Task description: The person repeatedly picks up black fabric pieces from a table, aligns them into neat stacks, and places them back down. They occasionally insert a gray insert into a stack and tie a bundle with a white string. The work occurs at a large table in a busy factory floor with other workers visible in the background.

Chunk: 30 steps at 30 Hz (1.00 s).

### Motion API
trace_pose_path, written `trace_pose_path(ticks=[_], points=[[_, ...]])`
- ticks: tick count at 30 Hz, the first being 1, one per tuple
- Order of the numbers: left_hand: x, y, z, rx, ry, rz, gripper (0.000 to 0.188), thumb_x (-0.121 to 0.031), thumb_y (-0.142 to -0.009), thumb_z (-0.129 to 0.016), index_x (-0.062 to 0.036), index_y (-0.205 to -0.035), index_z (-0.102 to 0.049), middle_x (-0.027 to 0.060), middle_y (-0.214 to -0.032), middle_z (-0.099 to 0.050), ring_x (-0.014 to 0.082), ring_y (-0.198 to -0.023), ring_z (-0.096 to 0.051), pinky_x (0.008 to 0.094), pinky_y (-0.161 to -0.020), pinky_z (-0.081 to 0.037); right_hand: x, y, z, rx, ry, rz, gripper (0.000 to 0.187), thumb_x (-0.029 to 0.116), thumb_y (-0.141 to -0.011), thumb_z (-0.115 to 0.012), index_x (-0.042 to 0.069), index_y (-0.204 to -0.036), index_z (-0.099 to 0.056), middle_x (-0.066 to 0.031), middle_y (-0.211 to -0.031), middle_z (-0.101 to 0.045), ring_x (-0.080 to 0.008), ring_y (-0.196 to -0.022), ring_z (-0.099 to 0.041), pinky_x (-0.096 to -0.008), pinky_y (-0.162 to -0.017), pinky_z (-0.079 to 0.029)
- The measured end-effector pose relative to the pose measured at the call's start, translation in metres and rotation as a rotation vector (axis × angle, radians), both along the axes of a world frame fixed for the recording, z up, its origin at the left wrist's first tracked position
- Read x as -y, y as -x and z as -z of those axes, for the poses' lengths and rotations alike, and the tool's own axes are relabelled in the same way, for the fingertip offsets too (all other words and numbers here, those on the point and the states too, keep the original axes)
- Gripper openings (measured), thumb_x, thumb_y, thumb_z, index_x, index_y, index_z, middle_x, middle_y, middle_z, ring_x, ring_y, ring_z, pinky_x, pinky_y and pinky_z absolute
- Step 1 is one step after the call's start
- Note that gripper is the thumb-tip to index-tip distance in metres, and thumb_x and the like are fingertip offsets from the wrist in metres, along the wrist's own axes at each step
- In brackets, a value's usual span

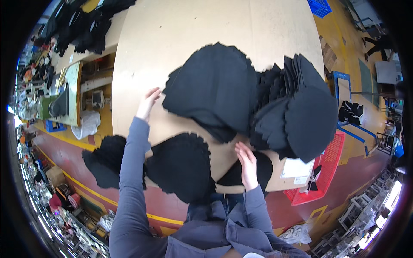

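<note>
A broad stack of black cut fabric pieces (211, 86) lies in the middle of the table, its edges uneven. Just off its left edge is my left hand (148, 103), fingers stretched out and nothing in them. My right hand (246, 162) is below the stack's lower edge, open, over a dark fabric piece (261, 167). To the right, another pile of black pieces (312, 118) is fanned out in layers. Closer to my body, a rounded black stack (180, 163) lies between my forearms, and a smaller black bundle (105, 161) rests left of my left forearm.
The wooden table (142, 56) spreads before me. White papers (297, 168) lie at its right front edge, beside a red plastic crate (329, 172). A blue metal trolley (359, 136) stands to the right. At left are a machine table (69, 96) and more black pieces (88, 28).
</note>
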State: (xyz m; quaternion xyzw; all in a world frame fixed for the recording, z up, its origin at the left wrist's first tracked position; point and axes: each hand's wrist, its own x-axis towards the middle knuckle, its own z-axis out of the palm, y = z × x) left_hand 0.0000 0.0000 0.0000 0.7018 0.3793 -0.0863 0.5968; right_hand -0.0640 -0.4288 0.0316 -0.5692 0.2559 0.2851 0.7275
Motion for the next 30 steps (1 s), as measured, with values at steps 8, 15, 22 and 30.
trace_pose_path(ticks=[8,15,22,30], points=[[0.144,0.240,-0.156,0.366,1.379,0.693,0.065,-0.042,-0.094,-0.061,0.0035,-0.138,-0.045,0.0225,-0.122,-0.061,0.0340,-0.112,-0.061,0.0458,-0.095,-0.048,0.168,0.118,0.011,0.145,0.561,0.040,0.032,0.019,-0.098,-0.058,-0.003,-0.119,-0.061,-0.0125,-0.105,-0.068,-0.0171,-0.099,-0.063,-0.0304,-0.092,-0.048],[0.375,0.262,-0.011,0.364,-0.111,0.439,0.048,-0.026,-0.090,-0.068,-0.0048,-0.131,-0.053,0.0167,-0.129,-0.056,0.0313,-0.122,-0.052,0.0420,-0.102,-0.043,0.230,0.104,0.082,-0.147,0.498,-0.086,0.056,0.041,-0.091,-0.067,0.001,-0.128,-0.055,-0.0007,-0.099,-0.060,-0.0053,-0.082,-0.054,-0.0230,-0.078,-0.044],[0.394,0.225,0.069,0.101,-0.451,0.318,0.076,-0.051,-0.074,-0.077,0.0026,-0.123,-0.054,0.0194,-0.111,-0.056,0.0362,-0.107,-0.056,0.0453,-0.091,-0.047,0.215,0.093,0.075,-0.009,0.436,-0.420,0.055,0.028,-0.088,-0.072,-0.007,-0.127,-0.055,-0.0143,-0.122,-0.063,-0.0192,-0.109,-0.060,-0.0301,-0.091,-0.048],[0.388,0.237,0.076,0.267,-0.312,0.355,0.080,-0.050,-0.073,-0.080,0.0057,-0.123,-0.053,0.0216,-0.112,-0.057,0.0362,-0.110,-0.056,0.0417,-0.097,-0.044,0.199,0.131,0.073,0.277,0.222,-0.165,0.056,0.013,-0.080,-0.078,-0.004,-0.128,-0.054,-0.0114,-0.117,-0.065,-0.0200,-0.105,-0.062,-0.0328,-0.096,-0.048]])
